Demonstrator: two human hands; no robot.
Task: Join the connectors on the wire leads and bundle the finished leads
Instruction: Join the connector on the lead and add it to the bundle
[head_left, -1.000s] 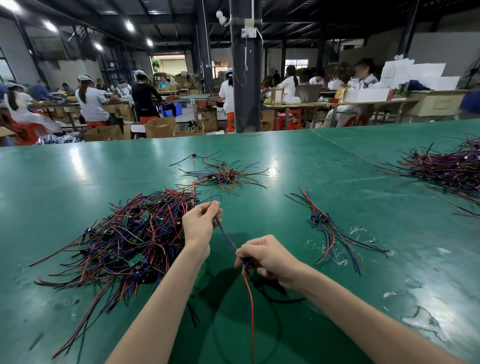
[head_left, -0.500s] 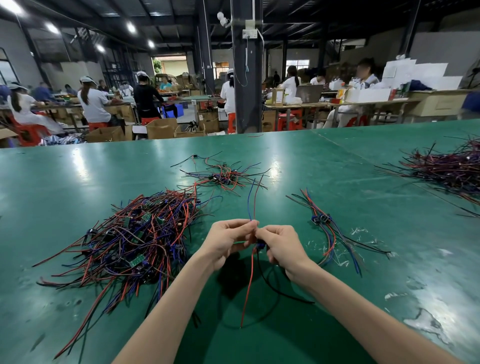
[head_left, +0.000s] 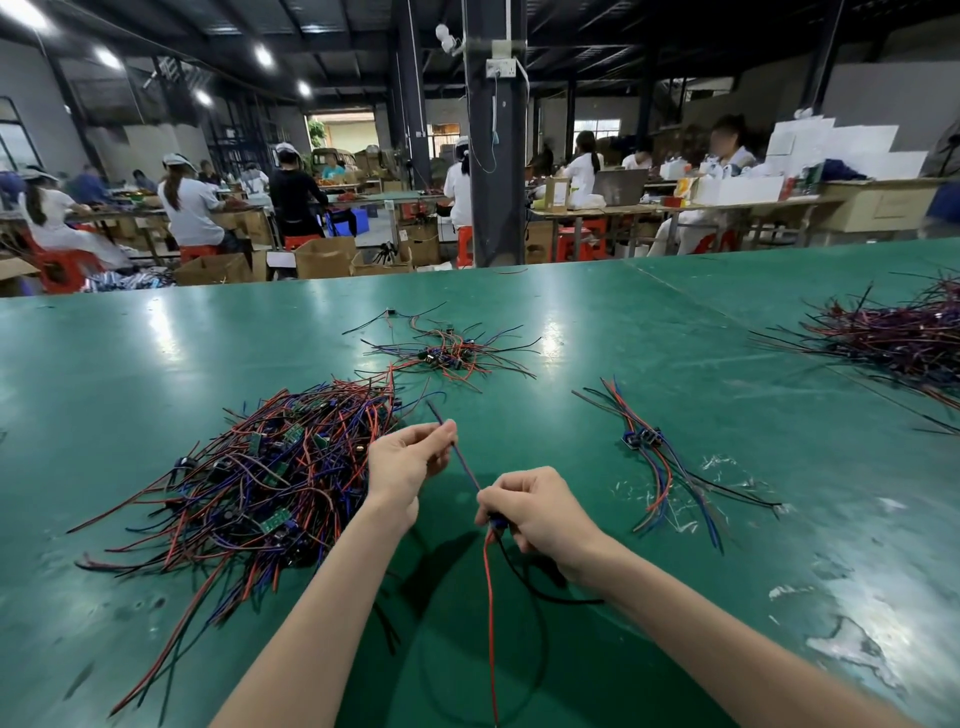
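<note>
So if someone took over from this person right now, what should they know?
The left hand pinches the far end of a blue wire, which runs straight to the right hand. That hand grips the lead's connector; a red wire and a black wire trail from it toward the person.
The big pile of tangled leads lies on the green table left of the hands, a smaller pile beyond them.
Done, apparently: the few leads laid together to the right, with no tie that I can see.
Left: finish this lead, work through the pile, bundle.
</note>
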